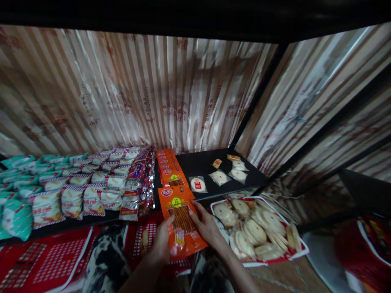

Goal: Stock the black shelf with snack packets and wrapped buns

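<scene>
Left hand [163,241] and right hand [207,226] reach forward, clamped on opposite sides of an orange packet [183,224], the front edge of a black shelf [197,159] and some bare room beyond them

The front packet [183,221] is orange with a yellow circle [176,202]. The shelf [195,160] is black, the basket [61,256] red, the trousers [106,258] black-and-white patched, the wall sheet [183,81] brownish striped.
</scene>
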`<state>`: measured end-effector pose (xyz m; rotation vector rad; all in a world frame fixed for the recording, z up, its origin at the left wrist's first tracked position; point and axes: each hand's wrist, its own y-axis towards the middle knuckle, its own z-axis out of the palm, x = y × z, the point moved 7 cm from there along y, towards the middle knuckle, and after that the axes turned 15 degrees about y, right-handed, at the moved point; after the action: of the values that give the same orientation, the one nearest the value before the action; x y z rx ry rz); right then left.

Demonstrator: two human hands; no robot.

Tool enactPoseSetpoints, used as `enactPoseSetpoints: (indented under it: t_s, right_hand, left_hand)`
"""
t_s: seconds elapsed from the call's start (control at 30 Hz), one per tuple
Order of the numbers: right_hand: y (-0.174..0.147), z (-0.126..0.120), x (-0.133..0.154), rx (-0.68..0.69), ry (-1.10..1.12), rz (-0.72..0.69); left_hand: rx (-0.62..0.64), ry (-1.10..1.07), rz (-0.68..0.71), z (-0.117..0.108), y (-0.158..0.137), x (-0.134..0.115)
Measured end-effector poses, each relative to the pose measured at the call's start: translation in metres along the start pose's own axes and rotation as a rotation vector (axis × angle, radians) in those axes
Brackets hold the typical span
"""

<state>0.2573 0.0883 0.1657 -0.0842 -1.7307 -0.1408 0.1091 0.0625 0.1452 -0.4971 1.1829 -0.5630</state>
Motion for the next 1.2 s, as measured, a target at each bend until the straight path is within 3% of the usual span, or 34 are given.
enactPoseSetpoints:
  t_s: [0.1, 0.3, 0.67, 0.9, 1.07, 1.2]
  right_hand:
    - [0.001, -0.001, -0.013, 0.045, 0.078, 0.071]
    - [0.031, -0.012, -0.029, -0.032, 0.098, 0.072]
    - [0.101, 0.007, -0.028, 0.063, -0.199, 0.021]
    - [0.121, 0.012, -0.041, 0.092, -0.338, 0.014]
    - [0.125, 0.018, -0.041, 0.133, -0.473, -0.025]
    - [0.127, 0.022, -0.043, 0.134, -0.549, -0.028]
  left_hand:
    - [-0.043, 0.004, -0.086, -0.001, 0.006, 0.012]
    - [-0.07, 0.053, 0.161, 0.002, 0.029, -0.007]
    - [-0.44, 0.727, 0.348, 0.003, 0.08, -0.046]
    - [-0.513, 0.915, 0.373, 0.003, 0.105, -0.048]
    - [-0.591, 1.032, 0.417, 0.001, 0.109, -0.046]
    - [-0.579, 1.116, 0.413, 0.002, 0.112, -0.044]
